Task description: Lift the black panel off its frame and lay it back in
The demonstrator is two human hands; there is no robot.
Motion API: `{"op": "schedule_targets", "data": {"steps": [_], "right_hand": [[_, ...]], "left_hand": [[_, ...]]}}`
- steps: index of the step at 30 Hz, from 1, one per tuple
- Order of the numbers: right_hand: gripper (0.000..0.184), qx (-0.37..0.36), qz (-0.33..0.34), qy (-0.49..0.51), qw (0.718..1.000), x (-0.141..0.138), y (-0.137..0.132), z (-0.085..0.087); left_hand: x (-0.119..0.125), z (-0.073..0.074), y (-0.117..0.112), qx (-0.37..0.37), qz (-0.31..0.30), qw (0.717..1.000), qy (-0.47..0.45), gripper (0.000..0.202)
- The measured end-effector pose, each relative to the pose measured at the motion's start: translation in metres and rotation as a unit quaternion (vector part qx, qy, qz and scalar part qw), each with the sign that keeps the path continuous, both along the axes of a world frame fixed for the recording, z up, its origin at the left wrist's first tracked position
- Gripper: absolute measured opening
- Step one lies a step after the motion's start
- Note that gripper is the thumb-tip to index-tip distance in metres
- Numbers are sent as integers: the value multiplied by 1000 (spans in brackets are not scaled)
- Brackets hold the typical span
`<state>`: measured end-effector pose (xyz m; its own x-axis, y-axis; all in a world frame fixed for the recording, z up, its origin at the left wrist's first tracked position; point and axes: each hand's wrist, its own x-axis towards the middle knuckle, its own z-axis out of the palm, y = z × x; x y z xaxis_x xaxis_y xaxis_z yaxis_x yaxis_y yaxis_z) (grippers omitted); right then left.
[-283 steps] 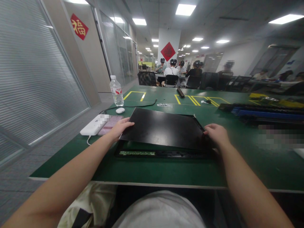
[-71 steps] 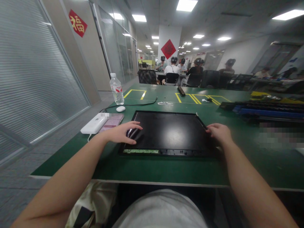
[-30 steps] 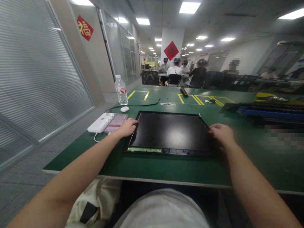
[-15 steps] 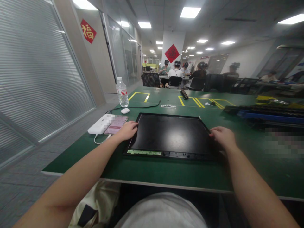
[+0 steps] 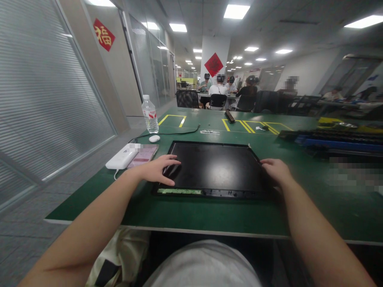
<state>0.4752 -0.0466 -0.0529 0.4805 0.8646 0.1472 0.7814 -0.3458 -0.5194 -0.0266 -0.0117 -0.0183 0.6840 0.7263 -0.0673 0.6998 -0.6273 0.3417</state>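
A black LCD panel [image 5: 206,165] in a dark frame lies flat on the green table [image 5: 209,215]. Along its near edge runs a green strip [image 5: 179,191], probably a circuit board. My left hand [image 5: 157,169] is over the panel's left edge, thumb and fingers spread apart, holding nothing. At the right edge, my right hand [image 5: 277,173] pinches the frame, its lower fingers partly hidden beside the rim.
Left of the panel lie a white power bank [image 5: 121,156], a phone [image 5: 143,154] and a white earbud case [image 5: 154,138]. A water bottle [image 5: 149,114] stands behind them, near a black cable [image 5: 179,133]. Dark and blue parts [image 5: 326,144] are piled at right; people sit farther back.
My left hand has come off the panel's left edge and opened, moving slightly inward over the screen. The right hand stays at the right edge. The whole view has shifted a little.
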Motion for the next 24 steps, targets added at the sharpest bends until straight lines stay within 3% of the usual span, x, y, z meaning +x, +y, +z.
{"op": "schedule_targets", "data": {"steps": [10,19,24], "right_hand": [[38,-57,20,-14,998,-3,2,-2],[39,-51,11,-3,999,-5,1,-5],[36,-35,16,-9,999,-3,2,-6]], "left_hand": [[0,7,-3,-12,-36,998,-43,91],[5,9,-6,9,-61,995,-75,75],[2,7,-4,-1,-38,996,-75,79]]}}
